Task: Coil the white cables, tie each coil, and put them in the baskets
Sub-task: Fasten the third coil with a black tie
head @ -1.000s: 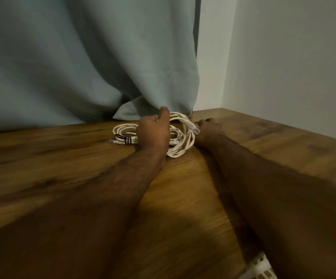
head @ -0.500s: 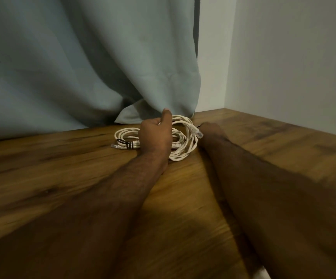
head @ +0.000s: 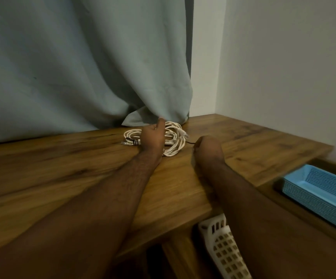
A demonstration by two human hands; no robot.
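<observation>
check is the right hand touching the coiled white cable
Apart. The head view shows bare wooden tabletop between the right hand and the coiled white cable.

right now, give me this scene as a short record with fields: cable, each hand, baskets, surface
cable: white cable coil lying on the wooden table near the grey-green curtain, a black tie on its left side
left hand: left hand on the coil, fingers hidden
right hand: right hand beside the coil, apart from it, pinching a thin black strand
baskets: blue plastic basket at right, white lattice basket below the table edge; no cable seen in either
</observation>
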